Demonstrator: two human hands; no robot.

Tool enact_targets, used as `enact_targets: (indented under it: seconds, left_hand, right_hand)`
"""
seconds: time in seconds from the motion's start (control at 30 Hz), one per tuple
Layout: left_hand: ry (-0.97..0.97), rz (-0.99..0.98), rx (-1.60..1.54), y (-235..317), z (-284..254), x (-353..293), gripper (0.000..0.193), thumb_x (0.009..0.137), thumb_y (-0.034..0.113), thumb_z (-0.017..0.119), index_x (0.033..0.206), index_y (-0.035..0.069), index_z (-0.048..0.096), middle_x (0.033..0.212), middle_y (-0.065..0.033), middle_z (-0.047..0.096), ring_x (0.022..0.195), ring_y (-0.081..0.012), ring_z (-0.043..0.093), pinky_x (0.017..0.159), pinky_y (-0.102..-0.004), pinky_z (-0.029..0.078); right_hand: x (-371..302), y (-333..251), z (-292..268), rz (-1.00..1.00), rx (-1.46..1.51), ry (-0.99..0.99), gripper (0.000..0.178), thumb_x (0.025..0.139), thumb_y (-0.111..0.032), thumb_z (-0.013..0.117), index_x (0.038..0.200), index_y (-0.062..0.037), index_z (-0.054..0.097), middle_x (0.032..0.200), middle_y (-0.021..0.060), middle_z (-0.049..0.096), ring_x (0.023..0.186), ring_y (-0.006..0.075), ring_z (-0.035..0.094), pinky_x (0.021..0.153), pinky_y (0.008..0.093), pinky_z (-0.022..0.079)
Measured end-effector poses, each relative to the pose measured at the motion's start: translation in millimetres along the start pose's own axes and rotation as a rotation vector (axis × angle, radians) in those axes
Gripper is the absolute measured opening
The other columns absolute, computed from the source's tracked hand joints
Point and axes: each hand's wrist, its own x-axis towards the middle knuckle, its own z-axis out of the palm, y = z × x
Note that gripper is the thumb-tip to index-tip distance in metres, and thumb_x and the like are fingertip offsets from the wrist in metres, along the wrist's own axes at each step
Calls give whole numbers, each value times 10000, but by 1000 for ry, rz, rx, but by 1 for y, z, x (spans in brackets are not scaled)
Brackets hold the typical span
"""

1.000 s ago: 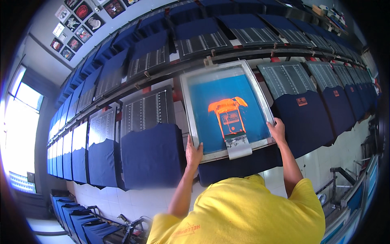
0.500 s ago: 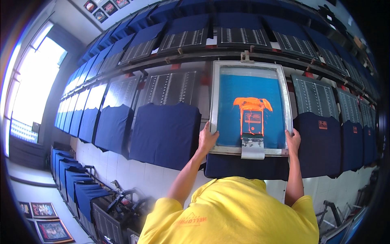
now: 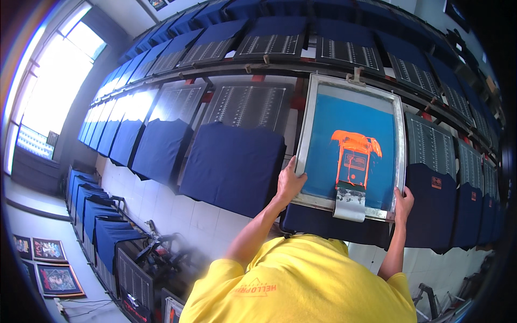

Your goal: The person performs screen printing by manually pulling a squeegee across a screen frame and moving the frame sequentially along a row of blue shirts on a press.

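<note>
A silk-screen printing frame (image 3: 399, 161) with a pale metal border and blue mesh lies over a pallet with a dark navy T-shirt (image 3: 334, 226), whose lower part shows below it. Bright orange ink (image 3: 355, 141) is spread on the mesh around a small rectangular design. A squeegee (image 3: 350, 205) with a pale grip leans over the frame's near edge. My left hand (image 3: 291, 184) grasps the frame's lower left side, thumb on top. Its lower right side is held by my right hand (image 3: 403, 204). The fingers beneath the frame are partly hidden.
Navy T-shirts on dark pallets with white marks line a long rail, left (image 3: 231, 161) and right (image 3: 431, 210); those at right carry small orange prints. A second row (image 3: 269, 46) stands behind. More draped shirts (image 3: 107, 231) stand at lower left. A bright window (image 3: 64, 70) is far left.
The whole view has shifted and tilted, so the frame and shirts appear farther right and turned slightly clockwise. Both hands keep their hold on the frame.
</note>
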Motion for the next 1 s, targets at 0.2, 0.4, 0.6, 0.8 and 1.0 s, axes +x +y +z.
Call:
enact_targets:
  seconds: [0.2, 0.4, 0.6, 0.8, 1.0]
  left_hand:
    - [21, -6, -30, -26, -49, -11, 784, 799, 212, 708, 1491, -2, 410, 1044, -287, 704, 992, -415, 692, 891, -450, 538]
    - [86, -19, -18, -106, -136, 0, 732, 803, 188, 729, 1469, 36, 465, 1095, -243, 717, 1001, -342, 720, 890, -403, 549]
    - [136, 31, 1, -201, -226, 17, 714, 794, 169, 726, 1441, -11, 485, 1142, -246, 706, 1044, -335, 709, 927, -392, 538]
    - [126, 45, 76, -258, -296, 42, 695, 779, 155, 718, 1414, -35, 508, 1184, -268, 685, 1092, -356, 689, 965, -396, 520]
    - [70, 60, 49, -278, -327, 82, 737, 772, 207, 729, 1413, -63, 487, 1188, -315, 659, 1085, -414, 670, 955, -431, 518]
  right_hand:
    - [-36, -35, 19, -57, -4, 36, 358, 881, -213, 748, 1111, 55, 690, 915, 130, 720, 821, 192, 649, 790, 346, 495]
    - [-106, -117, 99, -38, 80, 16, 369, 872, -191, 757, 1142, 48, 683, 926, 113, 714, 823, 173, 635, 783, 327, 499]
    - [-169, -167, 196, -83, 81, -1, 389, 843, -187, 777, 1156, 26, 688, 943, 116, 729, 833, 187, 662, 794, 333, 513]
    - [-209, -208, 275, -43, 42, 10, 427, 816, -218, 782, 1122, 61, 678, 985, 209, 718, 875, 283, 698, 807, 375, 525]
    - [-204, -244, 311, -46, -10, 1, 424, 814, -235, 777, 1102, 60, 678, 999, 245, 706, 903, 379, 691, 806, 409, 524]
